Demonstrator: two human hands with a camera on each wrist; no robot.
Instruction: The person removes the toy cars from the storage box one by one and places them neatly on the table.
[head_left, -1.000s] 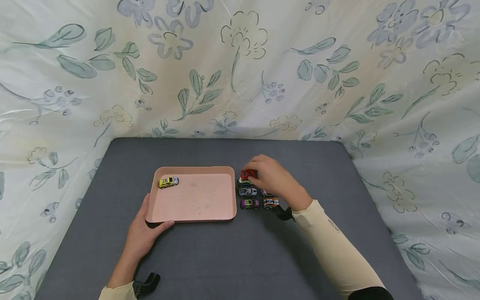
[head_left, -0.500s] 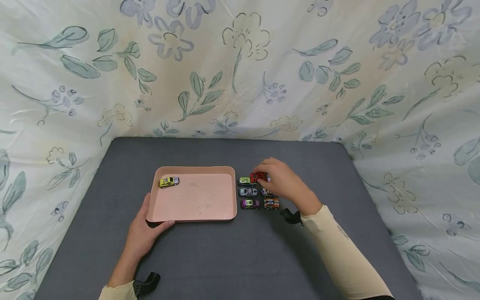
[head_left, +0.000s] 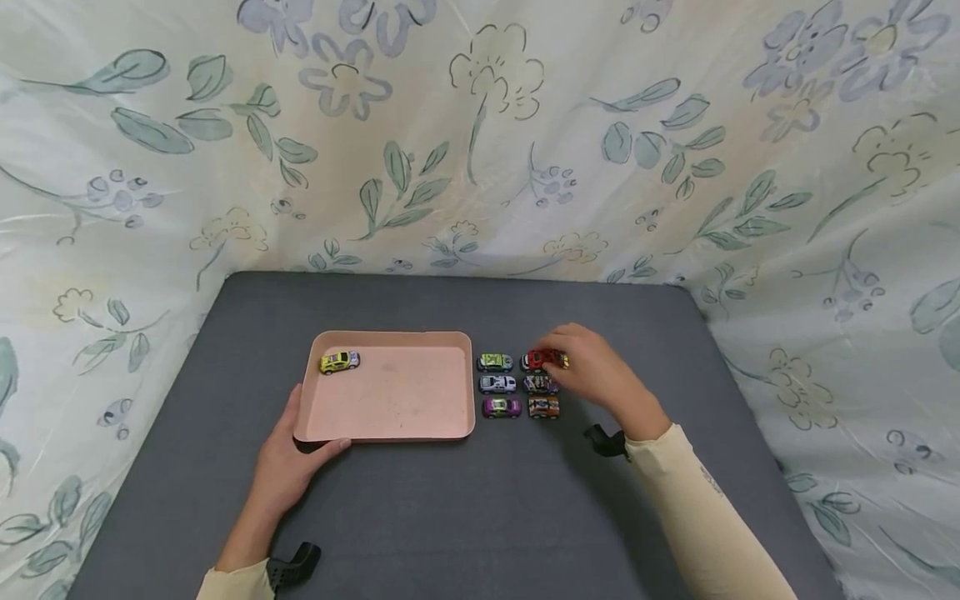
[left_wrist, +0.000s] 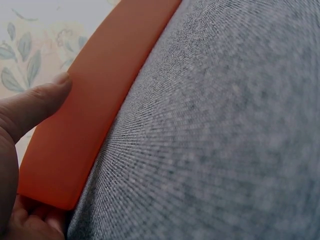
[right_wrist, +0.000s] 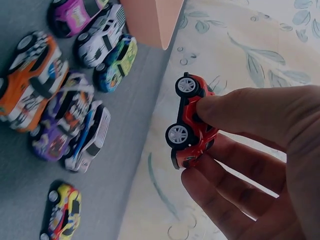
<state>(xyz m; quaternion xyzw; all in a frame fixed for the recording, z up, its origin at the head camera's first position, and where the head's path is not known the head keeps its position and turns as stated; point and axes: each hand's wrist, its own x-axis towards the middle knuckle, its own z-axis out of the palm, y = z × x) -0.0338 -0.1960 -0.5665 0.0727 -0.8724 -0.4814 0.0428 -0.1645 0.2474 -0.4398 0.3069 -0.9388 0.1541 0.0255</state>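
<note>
My left hand holds the near left corner of a pink tray, thumb along the near wall, fingers at the left side. In the left wrist view the tray wall looks orange-red, with the thumb against it. A yellow toy car sits in the tray's far left. My right hand pinches a red toy car between thumb and fingers, raised above the table in the right wrist view. Below it stand a white-and-blue car and a yellow-and-red car, mostly hidden in the head view.
Right of the tray, a green car, a silver car and a magenta car form one column. Beside them stand a purple car and an orange car. A floral curtain surrounds the grey table.
My right hand has carried the red car rightward, from over the green car to above the right-hand cars. The left hand and tray look the same.
</note>
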